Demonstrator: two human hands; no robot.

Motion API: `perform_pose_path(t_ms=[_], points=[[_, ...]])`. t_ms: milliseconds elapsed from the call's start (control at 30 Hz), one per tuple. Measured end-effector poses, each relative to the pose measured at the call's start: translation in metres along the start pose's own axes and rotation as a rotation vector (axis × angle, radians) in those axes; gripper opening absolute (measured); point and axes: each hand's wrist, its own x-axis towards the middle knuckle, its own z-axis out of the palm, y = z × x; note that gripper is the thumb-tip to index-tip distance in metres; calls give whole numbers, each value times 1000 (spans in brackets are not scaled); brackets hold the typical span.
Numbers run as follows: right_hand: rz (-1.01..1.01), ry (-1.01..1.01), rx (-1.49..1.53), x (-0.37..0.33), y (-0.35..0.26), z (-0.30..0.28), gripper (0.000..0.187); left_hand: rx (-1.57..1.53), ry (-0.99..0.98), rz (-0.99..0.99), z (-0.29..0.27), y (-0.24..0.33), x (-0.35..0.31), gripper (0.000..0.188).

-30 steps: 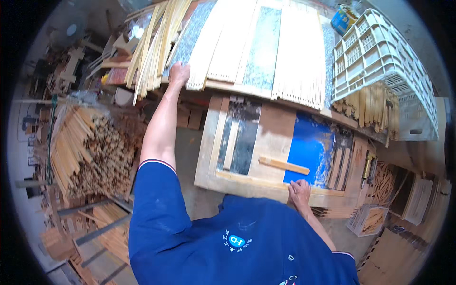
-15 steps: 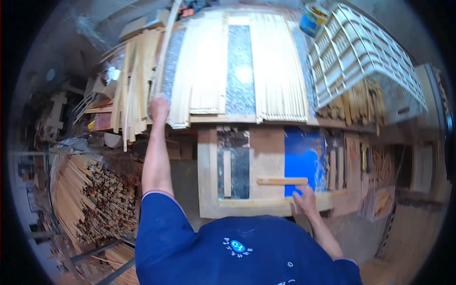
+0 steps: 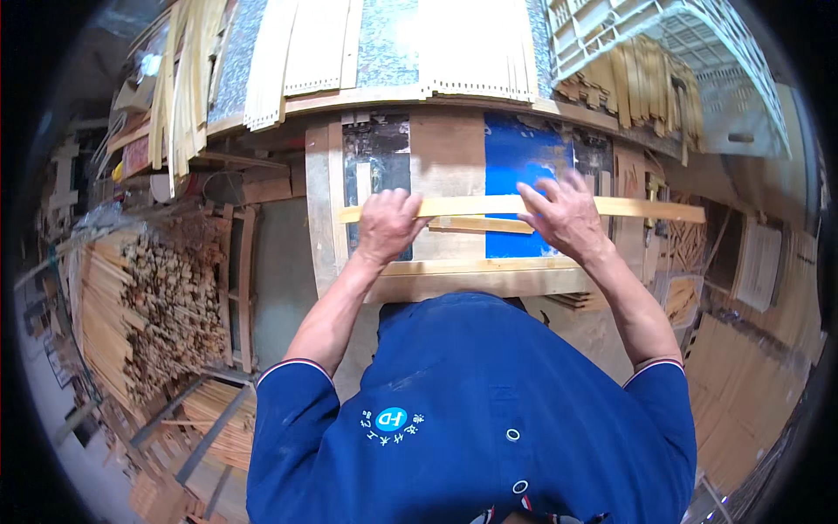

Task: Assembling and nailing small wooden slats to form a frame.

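A long pale wooden strip [image 3: 476,205] lies crosswise in front of me, above the work board. Near its left end, my left hand [image 3: 388,225] is closed around it. My right hand [image 3: 566,217] is over the strip's right half, fingers spread and partly smeared by motion; whether it touches the strip I cannot tell. Just on the near side of the strip rests a shorter wooden stick [image 3: 482,225], partly over a blue panel [image 3: 515,157] on the board [image 3: 447,148].
Behind the board, a bench carries rows of pale strips [image 3: 476,52]. A white plastic crate [image 3: 611,35] stands at the far right beside bundled wood pieces [image 3: 642,83]. Stacked sticks [image 3: 166,306] fill the left side. Wooden panels [image 3: 742,419] are at the right.
My left hand has come from the far left bench to the board with the long strip, now laid crosswise. My right hand has moved from the short stick's end to over the strip. The view has tilted down.
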Motion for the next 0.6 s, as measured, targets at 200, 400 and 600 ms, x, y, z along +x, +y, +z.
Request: perform_pose_path(t_ms=[200, 400, 600], points=[[-50, 90, 171, -13, 70, 107, 42, 46, 154, 19, 57, 34, 13, 52], [-55, 213, 35, 70, 100, 191, 30, -58, -64, -40, 106, 75, -5, 46], [12, 195, 206, 102, 114, 227, 21, -61, -143, -129, 126, 80, -20, 29]])
